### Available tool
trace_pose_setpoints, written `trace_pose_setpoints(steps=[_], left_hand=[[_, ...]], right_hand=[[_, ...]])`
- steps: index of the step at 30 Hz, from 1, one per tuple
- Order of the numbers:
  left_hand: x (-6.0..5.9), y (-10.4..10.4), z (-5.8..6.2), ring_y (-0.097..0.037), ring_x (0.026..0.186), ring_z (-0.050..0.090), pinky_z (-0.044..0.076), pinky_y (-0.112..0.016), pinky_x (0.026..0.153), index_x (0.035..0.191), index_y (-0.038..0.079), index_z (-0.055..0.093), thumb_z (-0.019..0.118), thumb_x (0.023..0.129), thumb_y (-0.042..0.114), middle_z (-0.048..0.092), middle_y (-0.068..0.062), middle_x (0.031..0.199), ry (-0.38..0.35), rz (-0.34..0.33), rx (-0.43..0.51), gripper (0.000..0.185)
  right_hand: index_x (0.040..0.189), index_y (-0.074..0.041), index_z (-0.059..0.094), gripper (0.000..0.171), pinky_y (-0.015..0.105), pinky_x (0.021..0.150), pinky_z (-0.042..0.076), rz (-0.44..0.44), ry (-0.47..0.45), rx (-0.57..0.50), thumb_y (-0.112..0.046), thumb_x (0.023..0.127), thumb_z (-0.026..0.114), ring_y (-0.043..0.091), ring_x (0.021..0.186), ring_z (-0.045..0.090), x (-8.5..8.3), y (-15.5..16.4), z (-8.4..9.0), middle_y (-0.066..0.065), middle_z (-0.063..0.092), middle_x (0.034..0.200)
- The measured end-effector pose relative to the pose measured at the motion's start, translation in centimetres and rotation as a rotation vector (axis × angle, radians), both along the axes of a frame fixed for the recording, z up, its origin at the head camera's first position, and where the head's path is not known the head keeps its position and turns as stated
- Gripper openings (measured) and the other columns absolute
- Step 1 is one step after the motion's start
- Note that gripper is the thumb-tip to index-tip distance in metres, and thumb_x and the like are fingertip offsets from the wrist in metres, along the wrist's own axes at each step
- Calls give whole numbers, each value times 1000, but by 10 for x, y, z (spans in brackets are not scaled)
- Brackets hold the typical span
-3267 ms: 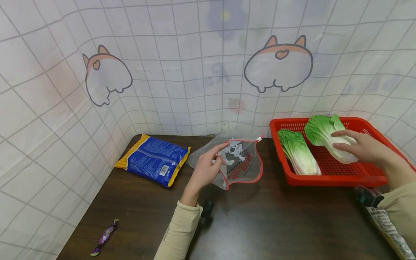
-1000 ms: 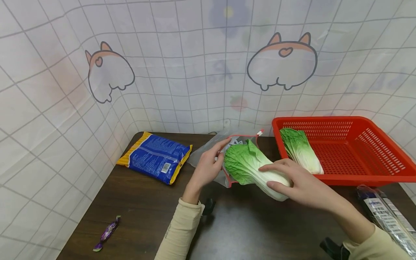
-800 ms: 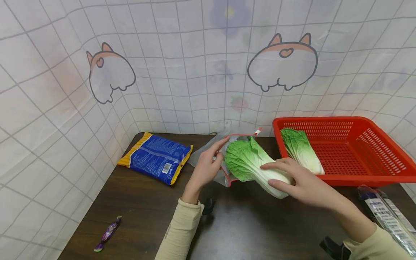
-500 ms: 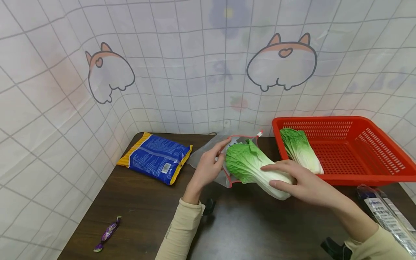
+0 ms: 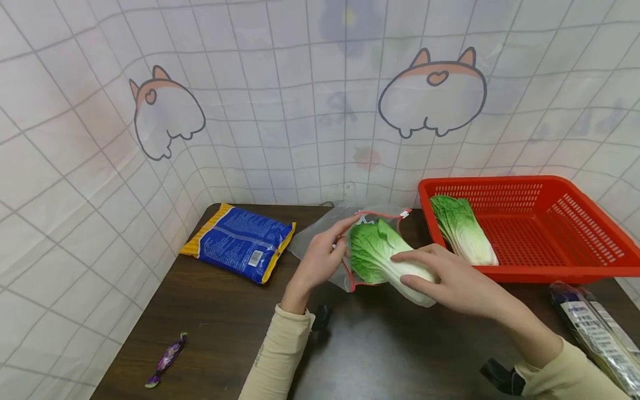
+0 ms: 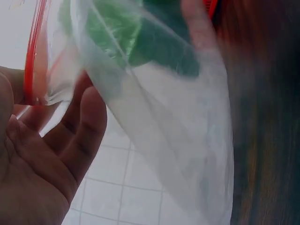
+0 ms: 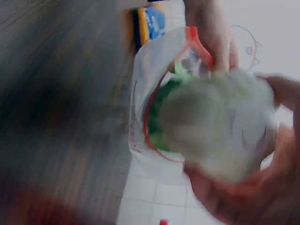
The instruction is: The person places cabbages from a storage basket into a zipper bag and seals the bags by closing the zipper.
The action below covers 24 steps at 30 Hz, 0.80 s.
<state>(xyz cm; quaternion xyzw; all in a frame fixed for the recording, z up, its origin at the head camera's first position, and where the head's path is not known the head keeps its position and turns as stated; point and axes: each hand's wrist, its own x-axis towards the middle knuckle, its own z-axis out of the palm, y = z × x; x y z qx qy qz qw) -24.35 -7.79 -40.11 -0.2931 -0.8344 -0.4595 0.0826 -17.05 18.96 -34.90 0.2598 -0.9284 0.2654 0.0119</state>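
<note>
My right hand [image 5: 452, 280] grips a napa cabbage [image 5: 410, 283] by its white stem end, thumb on one side and fingers on the other. The cabbage's green leafy end lies in the mouth of a clear slider bag [image 5: 320, 233] with a red zip edge. My left hand [image 5: 320, 258] holds the bag's near side at that edge, keeping the mouth spread. Through the plastic in the left wrist view, green leaves [image 6: 117, 33] show behind the bag wall. The right wrist view is blurred, with the pale stem end [image 7: 215, 122] filling my right hand.
Behind to the right stands a red basket [image 5: 530, 272] with a second napa cabbage [image 5: 465, 230] in it. A blue and yellow packet [image 5: 237, 241] lies left of the bag. A purple wrapped candy [image 5: 166, 360] is at front left, and a clear plastic package [image 5: 595, 333] at far right.
My right hand has lifted the cabbage out of the red basket and carried it left to the bag. Its leafy end has moved into the bag's mouth. The left hand keeps its hold.
</note>
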Motion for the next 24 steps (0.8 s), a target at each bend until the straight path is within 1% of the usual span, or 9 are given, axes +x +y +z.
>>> trace_pose_setpoints(steps=[3, 5, 9, 12, 16, 17, 19, 22, 24], left_hand=[[0, 0, 1, -11, 43, 35, 31, -25, 45, 146, 25, 48, 39, 101, 5, 51, 1, 67, 24, -5, -3, 50], [1, 0, 2, -11, 44, 36, 32, -25, 46, 146, 24, 48, 39, 101, 5, 47, 2, 65, 37, -14, -12, 50], [1, 0, 1, -10, 45, 41, 35, -26, 45, 147, 22, 47, 38, 101, 3, 49, 3, 63, 24, -17, -10, 51], [0, 1, 0, -10, 44, 41, 35, -26, 45, 147, 23, 46, 38, 101, 4, 51, 2, 69, 8, -15, -9, 50], [1, 2, 0, -9, 47, 46, 38, -27, 46, 148, 22, 45, 37, 101, 5, 53, 1, 70, -5, -34, -9, 51], [1, 3, 0, -9, 47, 47, 38, -27, 46, 148, 22, 45, 37, 101, 5, 53, 2, 68, -10, -38, -7, 51], [1, 3, -1, -10, 49, 50, 40, -28, 46, 148, 21, 45, 37, 101, 4, 52, 1, 61, -19, -47, -2, 51], [2, 5, -2, -13, 49, 51, 39, -29, 45, 149, 22, 43, 37, 101, 3, 53, 1, 62, -41, -62, 11, 52], [2, 5, -3, -15, 51, 55, 43, -29, 46, 150, 22, 43, 37, 101, 3, 55, 1, 62, -63, -74, 30, 52]], right_hand=[[129, -28, 64, 37, 42, 78, 45, -40, 53, 40, -41, 94, 63, 24, 106, 51, -3, -4, 0, 9, 58, 115], [128, -27, 64, 36, 43, 78, 46, -44, 83, 57, -38, 94, 64, 26, 106, 52, -5, -7, -1, 12, 58, 115], [127, -25, 65, 35, 49, 79, 47, -32, 129, 78, -35, 93, 66, 30, 108, 54, -9, -11, -5, 14, 60, 115], [128, -26, 65, 37, 51, 83, 46, -48, 88, 72, -40, 94, 64, 30, 112, 53, -11, -12, -5, 13, 60, 118], [131, -28, 63, 40, 50, 82, 47, -56, 27, 42, -44, 94, 62, 28, 112, 53, -14, -12, -4, 11, 59, 122], [131, -28, 63, 40, 50, 83, 47, -61, 22, 36, -44, 94, 63, 27, 112, 54, -15, -11, -5, 11, 59, 122], [131, -26, 63, 40, 51, 81, 47, -67, 49, 46, -42, 94, 63, 30, 110, 54, -16, -12, -7, 14, 59, 121], [132, -27, 62, 42, 52, 85, 47, -84, 0, 10, -44, 94, 63, 28, 113, 53, -18, -12, -8, 11, 60, 124], [132, -26, 62, 42, 53, 84, 47, -102, 15, 8, -43, 94, 63, 30, 114, 53, -18, -13, -9, 12, 59, 125]])
